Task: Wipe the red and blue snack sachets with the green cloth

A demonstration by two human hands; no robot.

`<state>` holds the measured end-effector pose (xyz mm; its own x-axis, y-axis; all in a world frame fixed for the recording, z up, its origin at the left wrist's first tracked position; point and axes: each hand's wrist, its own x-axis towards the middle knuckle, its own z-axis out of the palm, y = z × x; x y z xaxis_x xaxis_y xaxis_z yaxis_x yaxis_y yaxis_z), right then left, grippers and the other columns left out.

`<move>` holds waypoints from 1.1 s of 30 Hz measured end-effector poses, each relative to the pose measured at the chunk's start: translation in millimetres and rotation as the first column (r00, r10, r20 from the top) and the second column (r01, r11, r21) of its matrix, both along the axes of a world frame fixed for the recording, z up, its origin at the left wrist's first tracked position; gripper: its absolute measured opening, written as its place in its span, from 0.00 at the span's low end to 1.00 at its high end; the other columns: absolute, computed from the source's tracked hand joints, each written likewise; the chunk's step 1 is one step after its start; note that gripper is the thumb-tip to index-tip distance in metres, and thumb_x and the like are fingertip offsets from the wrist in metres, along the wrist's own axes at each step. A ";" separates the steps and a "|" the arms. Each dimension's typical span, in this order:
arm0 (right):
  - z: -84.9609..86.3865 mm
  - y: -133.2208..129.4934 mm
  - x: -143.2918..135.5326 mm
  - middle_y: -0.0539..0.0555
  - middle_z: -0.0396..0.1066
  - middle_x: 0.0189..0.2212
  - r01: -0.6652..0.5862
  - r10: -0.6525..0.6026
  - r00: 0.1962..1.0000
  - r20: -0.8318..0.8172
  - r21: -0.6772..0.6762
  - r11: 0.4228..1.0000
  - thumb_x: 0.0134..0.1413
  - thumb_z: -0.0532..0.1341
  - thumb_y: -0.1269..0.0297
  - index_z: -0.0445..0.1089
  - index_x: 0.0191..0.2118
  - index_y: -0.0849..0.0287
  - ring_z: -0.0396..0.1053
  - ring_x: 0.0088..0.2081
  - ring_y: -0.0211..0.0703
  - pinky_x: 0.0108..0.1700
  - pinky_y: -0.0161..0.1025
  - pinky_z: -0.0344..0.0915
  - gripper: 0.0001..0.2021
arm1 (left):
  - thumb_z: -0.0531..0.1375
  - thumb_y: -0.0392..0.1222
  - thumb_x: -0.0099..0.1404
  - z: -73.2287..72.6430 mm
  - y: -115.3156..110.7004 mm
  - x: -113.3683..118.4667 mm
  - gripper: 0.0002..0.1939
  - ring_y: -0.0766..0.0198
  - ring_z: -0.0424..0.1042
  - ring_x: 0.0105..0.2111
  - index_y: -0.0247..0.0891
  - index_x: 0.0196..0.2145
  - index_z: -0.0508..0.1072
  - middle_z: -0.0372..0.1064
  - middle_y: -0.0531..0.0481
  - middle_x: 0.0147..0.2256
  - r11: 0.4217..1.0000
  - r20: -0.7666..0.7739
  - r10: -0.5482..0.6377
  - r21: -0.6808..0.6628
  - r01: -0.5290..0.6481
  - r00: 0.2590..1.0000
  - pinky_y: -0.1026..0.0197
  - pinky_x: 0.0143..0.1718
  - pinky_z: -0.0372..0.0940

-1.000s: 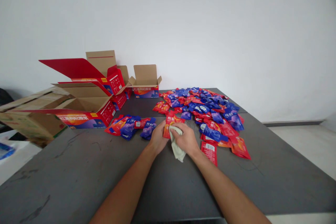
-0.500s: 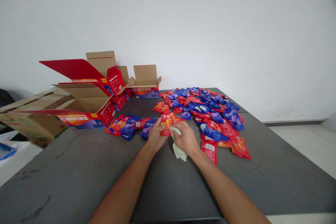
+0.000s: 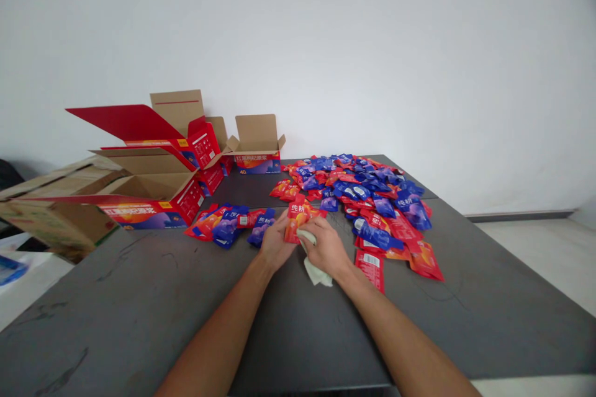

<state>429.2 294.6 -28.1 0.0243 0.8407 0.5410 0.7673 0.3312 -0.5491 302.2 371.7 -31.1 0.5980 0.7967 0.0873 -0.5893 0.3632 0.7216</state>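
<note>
A red pouch (image 3: 295, 218) with an orange print and white lettering is held up at the middle of the table. My left hand (image 3: 276, 242) is closed on its left edge. In my right hand (image 3: 328, 247) is a pale cloth (image 3: 317, 274), bunched in the fingers and pressed against the pouch's lower right part; the rest of the cloth hangs below. Just left of my left hand lies a small group of red and blue pouches (image 3: 228, 225). A red pouch with a barcode label (image 3: 370, 268) rests near my right forearm.
A large heap of red and blue pouches (image 3: 372, 189) spreads over the right side of the grey table (image 3: 153, 316). Open red printed cartons (image 3: 149, 214) stand at the left, with another open carton (image 3: 257, 162) at the back. Brown cardboard boxes (image 3: 65, 217) sit beyond the left edge.
The pouch has turned in my hands and shows narrower. My right hand with the cloth has shifted slightly left and down across it.
</note>
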 end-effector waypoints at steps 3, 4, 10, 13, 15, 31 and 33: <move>-1.2 -1.3 -5.2 0.54 0.72 0.44 -0.120 0.121 0.992 0.041 -0.028 0.992 0.58 0.62 0.67 0.76 0.44 0.50 0.69 0.48 0.46 0.52 0.41 0.66 0.10 | 0.56 0.57 0.68 0.6 -1.5 1.6 0.21 0.55 0.74 0.43 0.39 0.47 0.74 0.75 0.43 0.44 1.000 -0.017 -0.019 -0.006 0.019 1.000 0.53 0.47 0.68; -1.2 -1.4 -6.2 0.54 0.72 0.44 -0.117 0.118 0.992 0.040 -0.027 0.993 0.58 0.62 0.67 0.76 0.44 0.50 0.69 0.48 0.46 0.52 0.41 0.66 0.09 | 0.54 0.60 0.68 0.3 -2.6 2.5 0.24 0.54 0.74 0.45 0.39 0.49 0.74 0.75 0.42 0.44 1.000 -0.028 -0.030 -0.010 0.030 0.999 0.52 0.48 0.68; -0.1 0.3 -1.3 0.55 0.72 0.42 0.096 -0.096 0.995 -0.015 0.015 0.995 0.59 0.61 0.68 0.77 0.43 0.51 0.68 0.46 0.47 0.51 0.42 0.66 0.09 | 0.54 0.66 0.65 -2.6 -14.0 8.1 0.31 0.51 0.73 0.48 0.40 0.53 0.73 0.75 0.41 0.45 0.993 -0.126 -0.108 -0.064 0.101 0.986 0.53 0.48 0.67; -1.1 0.3 -1.4 0.55 0.72 0.42 0.030 -0.030 0.999 0.011 0.001 1.000 0.58 0.62 0.68 0.77 0.44 0.51 0.69 0.46 0.46 0.51 0.42 0.66 0.10 | 0.54 0.66 0.66 -4.0 -14.0 7.0 0.31 0.51 0.74 0.47 0.39 0.53 0.73 0.76 0.40 0.45 0.992 -0.129 -0.122 -0.048 0.116 0.984 0.54 0.47 0.67; -1.4 0.2 -2.9 0.54 0.72 0.42 -0.025 0.025 0.999 0.027 -0.015 1.000 0.58 0.63 0.67 0.77 0.45 0.51 0.69 0.46 0.46 0.50 0.41 0.67 0.10 | 0.55 0.65 0.66 -4.8 -11.8 5.8 0.31 0.51 0.74 0.47 0.38 0.53 0.74 0.76 0.41 0.44 0.993 -0.140 -0.115 -0.036 0.111 0.983 0.54 0.46 0.68; 1.4 4.7 10.9 0.56 0.71 0.43 0.179 -0.176 0.980 -0.098 0.021 0.984 0.59 0.60 0.66 0.77 0.45 0.52 0.69 0.46 0.48 0.51 0.43 0.66 0.11 | 0.64 0.27 0.47 -11.5 -11.2 0.8 0.38 0.68 0.70 0.29 0.42 0.58 0.72 0.76 0.49 0.36 0.986 -0.286 -0.022 0.151 0.068 0.958 0.68 0.29 0.59; 2.1 6.2 17.1 0.57 0.71 0.43 0.257 -0.250 0.959 -0.133 0.040 0.966 0.60 0.59 0.65 0.77 0.45 0.53 0.69 0.45 0.48 0.51 0.44 0.67 0.11 | 0.63 0.26 0.47 -14.3 -9.5 0.6 0.39 0.65 0.72 0.31 0.42 0.58 0.72 0.76 0.49 0.37 0.982 -0.305 -0.054 0.155 0.105 0.951 0.66 0.31 0.62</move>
<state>446.4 300.8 -26.0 0.3037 0.7665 0.5659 0.7559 0.1678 -0.6328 302.8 362.2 -45.4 0.6777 0.7350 0.0231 -0.3124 0.2593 0.9139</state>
